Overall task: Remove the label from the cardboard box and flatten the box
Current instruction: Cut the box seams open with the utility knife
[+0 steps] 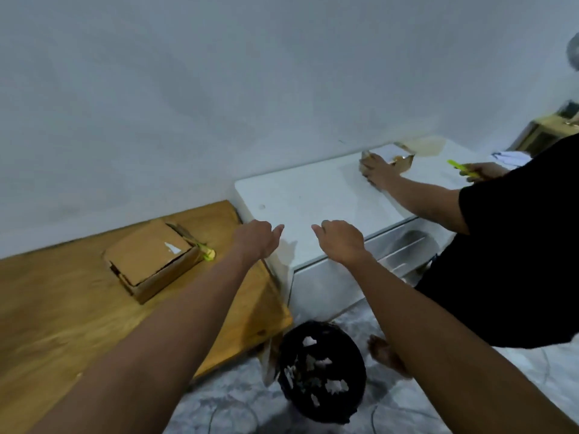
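A brown cardboard box (150, 260) lies on the wooden table (62, 308) at the left, with a small white scrap of label (173, 248) left on its top. A yellow-green cutter (208, 252) rests against its right side. My left hand (258, 238) and my right hand (340, 239) are stretched out in front of me over the edge of a white cabinet (300, 202), well to the right of the box. Both hands hold nothing, with fingers loosely curled and thumbs pointing toward each other.
Another person in black (517, 252) stands at the right, one hand on a second cardboard box (402, 162), the other holding a yellow cutter (460, 167). A black bin (322, 371) with white paper scraps stands on the tiled floor below.
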